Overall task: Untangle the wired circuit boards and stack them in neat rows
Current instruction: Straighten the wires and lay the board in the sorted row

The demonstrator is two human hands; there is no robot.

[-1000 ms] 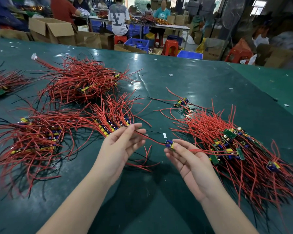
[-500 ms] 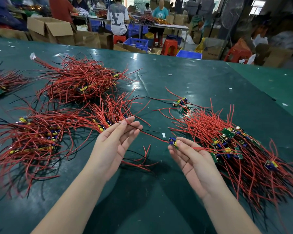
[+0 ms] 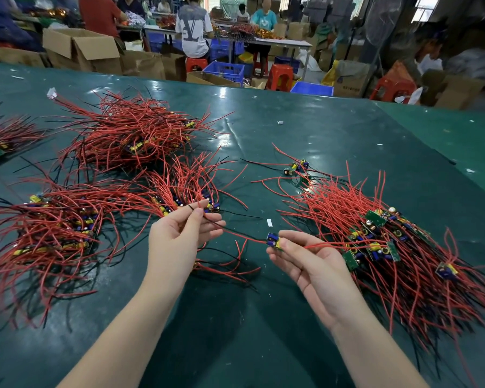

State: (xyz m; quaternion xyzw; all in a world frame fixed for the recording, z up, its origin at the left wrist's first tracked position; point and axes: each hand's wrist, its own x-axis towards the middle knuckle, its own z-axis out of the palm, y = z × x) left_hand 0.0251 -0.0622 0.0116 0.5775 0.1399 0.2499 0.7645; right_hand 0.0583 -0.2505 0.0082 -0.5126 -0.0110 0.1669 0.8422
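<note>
A small circuit board [image 3: 274, 242] is held above the green tabletop [image 3: 319, 130], pinched at the fingertips of the right hand [image 3: 317, 273], its red and black wires [image 3: 235, 232] drawn toward the left hand [image 3: 179, 236], which pinches their far ends between thumb and fingers. The board looks light and stiff, its parts probably fragile, while the leads are thin, springy and likely to snag; best held by the board's edges, not by the solder joints. It carries blue and yellow parts. A tangled heap [image 3: 389, 239] lies to the right, tidier bundles [image 3: 67, 225] to the left.
</note>
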